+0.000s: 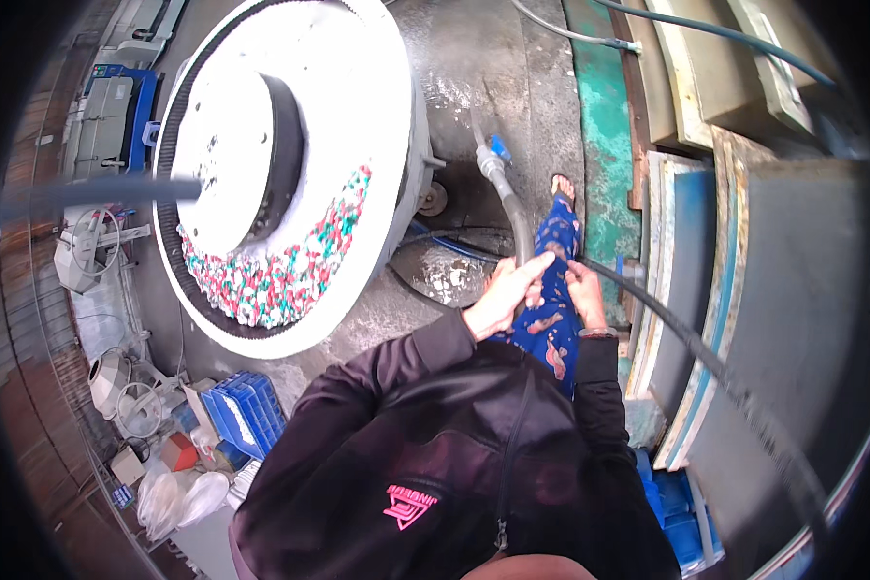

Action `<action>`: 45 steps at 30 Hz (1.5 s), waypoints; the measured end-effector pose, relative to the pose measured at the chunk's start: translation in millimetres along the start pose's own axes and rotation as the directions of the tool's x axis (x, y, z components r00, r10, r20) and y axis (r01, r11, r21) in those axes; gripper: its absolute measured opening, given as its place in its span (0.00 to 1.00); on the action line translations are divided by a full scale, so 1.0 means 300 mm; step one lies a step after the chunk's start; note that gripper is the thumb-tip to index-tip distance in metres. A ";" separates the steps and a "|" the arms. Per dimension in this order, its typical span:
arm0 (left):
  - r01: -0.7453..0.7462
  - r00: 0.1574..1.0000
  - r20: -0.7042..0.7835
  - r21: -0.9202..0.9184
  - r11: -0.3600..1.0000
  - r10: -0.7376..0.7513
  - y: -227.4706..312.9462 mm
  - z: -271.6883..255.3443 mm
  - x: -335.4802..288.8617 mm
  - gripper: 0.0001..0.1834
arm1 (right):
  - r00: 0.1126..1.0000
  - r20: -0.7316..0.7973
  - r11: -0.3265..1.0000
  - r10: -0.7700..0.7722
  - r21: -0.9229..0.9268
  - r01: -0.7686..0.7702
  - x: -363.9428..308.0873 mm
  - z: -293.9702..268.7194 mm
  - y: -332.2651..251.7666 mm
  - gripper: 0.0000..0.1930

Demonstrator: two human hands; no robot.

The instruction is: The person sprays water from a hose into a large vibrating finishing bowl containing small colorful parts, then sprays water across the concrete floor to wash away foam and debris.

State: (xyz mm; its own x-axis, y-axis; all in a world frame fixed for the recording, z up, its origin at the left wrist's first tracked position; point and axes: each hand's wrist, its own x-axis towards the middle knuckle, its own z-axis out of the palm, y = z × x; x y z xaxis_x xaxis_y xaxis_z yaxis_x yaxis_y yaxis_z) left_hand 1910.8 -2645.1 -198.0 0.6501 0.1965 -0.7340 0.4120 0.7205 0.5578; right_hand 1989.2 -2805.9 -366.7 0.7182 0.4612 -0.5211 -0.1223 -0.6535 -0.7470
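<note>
My left hand (505, 296) is closed around a grey hose (519, 220) in front of my body. At the hose's far end sits a metal valve nozzle (490, 161) with a blue lever (500, 147), pointing away from me; a thin spray seems to leave its tip over the wet floor. Close beside, my right hand (587, 298) has its fingers curled at a dark stretch of hose (667, 314) that runs off to the right. Left of the nozzle stands a big white round tub (382, 242) with a central hub, holding many small red, green and white pieces (295, 280).
Wet concrete floor (541, 87) carries loose hoses between the tub and a green strip (604, 126). Large rusty-edged panels or tanks (783, 290) line the right side. Blue crates (242, 411), plastic bags (179, 503) and machines with handwheels (97, 251) stand at left.
</note>
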 end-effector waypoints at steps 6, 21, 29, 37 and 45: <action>0.019 0.984 -0.175 0.033 0.999 -0.012 0.185 0.052 0.411 0.20 | 0.812 0.187 0.689 0.553 -0.651 -0.319 0.245 0.095 0.049 0.52; -0.155 0.723 -0.672 0.067 0.986 0.159 0.583 -0.056 1.134 0.19 | 0.615 0.301 0.549 0.729 -0.793 -0.263 0.645 -0.191 -0.205 0.59; -0.163 0.671 -0.734 -0.010 0.987 0.104 0.581 -0.059 1.097 0.18 | 0.592 0.330 0.554 0.735 -0.796 -0.244 0.698 -0.198 -0.180 0.61; -0.009 0.833 -0.553 0.054 0.998 0.037 0.399 -0.067 0.733 0.19 | 0.718 0.344 0.605 0.605 -0.785 -0.134 0.562 -0.090 -0.140 0.59; -0.097 0.952 -0.240 0.348 0.932 0.189 -0.027 -0.105 -0.099 0.18 | 0.820 0.349 0.599 0.454 -0.801 0.009 0.235 0.135 0.027 0.59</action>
State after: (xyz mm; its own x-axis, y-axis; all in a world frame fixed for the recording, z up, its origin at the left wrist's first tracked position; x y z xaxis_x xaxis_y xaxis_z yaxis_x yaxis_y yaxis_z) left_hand 1867.9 -2635.8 -193.0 0.5434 0.4828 -0.6867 0.5434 0.4212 0.7262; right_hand 2011.1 -2754.4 -426.2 0.2941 0.2908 -0.9105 0.4820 -0.8677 -0.1214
